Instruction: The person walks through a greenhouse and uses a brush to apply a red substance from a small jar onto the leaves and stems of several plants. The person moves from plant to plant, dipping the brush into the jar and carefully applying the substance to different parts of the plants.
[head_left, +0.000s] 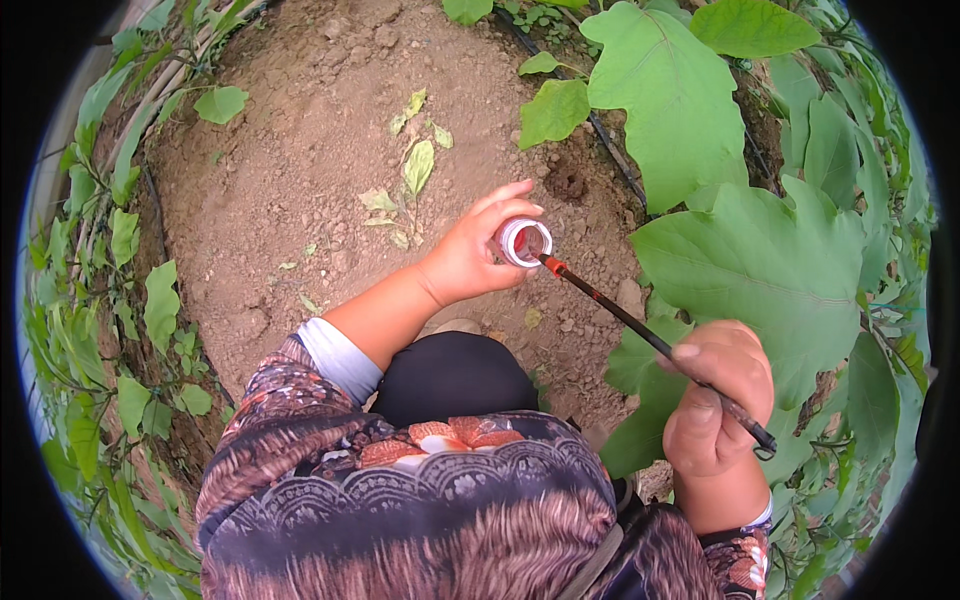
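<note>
My left hand (472, 244) is wrapped around a small bottle (510, 234) with a white rim, its mouth turned up towards me. Red colour shows inside the bottle. Between the thumb and fingers of my right hand (716, 394) is a thin dark paintbrush (626, 319), slanting down to the left. Its red-stained lower end is at the bottle's mouth, and the very tip is hard to make out. The handle's looped end sticks out past my right hand. Broad eggplant leaves (757, 274) lie just beyond and beside that hand.
Bare brown soil (300, 150) runs between two rows of leafy plants. Wilted leaves (416, 169) lie on it. A black drip hose (619, 157) passes under the right-hand plants. On the left, more plants (135, 315) line the path. My dark-clothed knee (456, 375) is below the bottle.
</note>
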